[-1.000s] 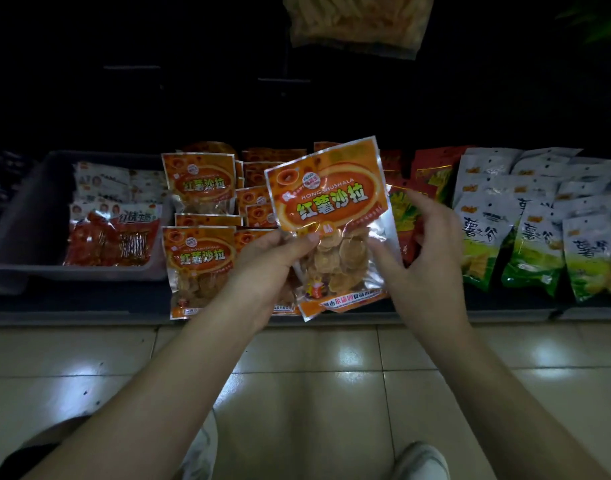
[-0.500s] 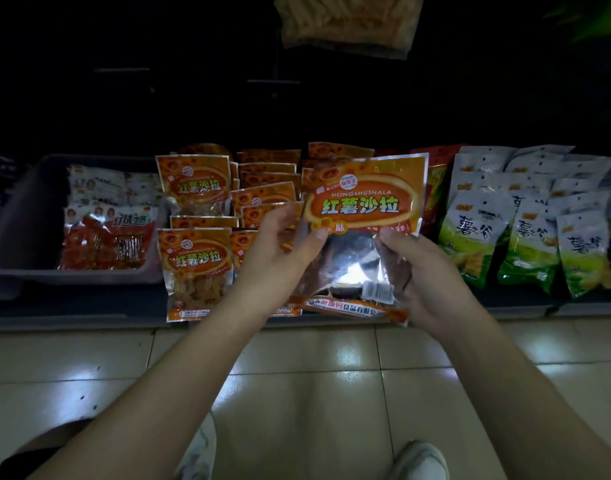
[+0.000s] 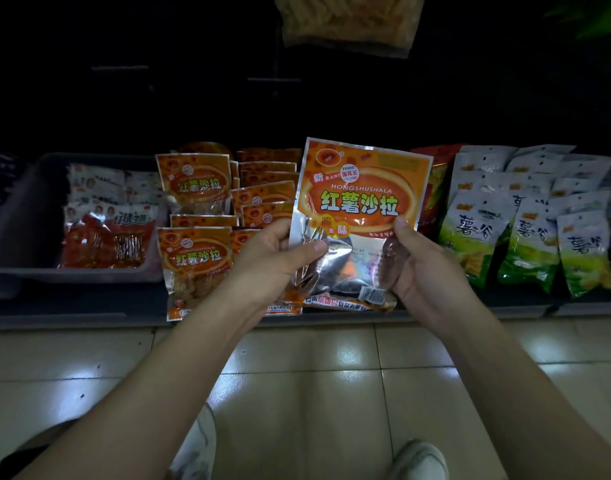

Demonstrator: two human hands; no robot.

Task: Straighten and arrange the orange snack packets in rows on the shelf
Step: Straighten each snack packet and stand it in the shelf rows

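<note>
Orange packet (image 3: 363,202) held upright, left hand (image 3: 276,258) and right hand (image 3: 422,268) pinching its lower sides, shelf rows (image 3: 196,258) just leftward.

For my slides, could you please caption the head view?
Left hand and right hand hold an orange snack packet upright before matching packets on the shelf.

Grey plastic bin (image 3: 72,273), orange foil packets (image 3: 195,258) and green-white pouches (image 3: 526,251) are crowding the dark shelf (image 3: 89,303); only its front-left edge is lying open.

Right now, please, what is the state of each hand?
Left hand: closed, holding the orange packet by its left edge.
Right hand: closed, holding the same packet by its right edge.
</note>
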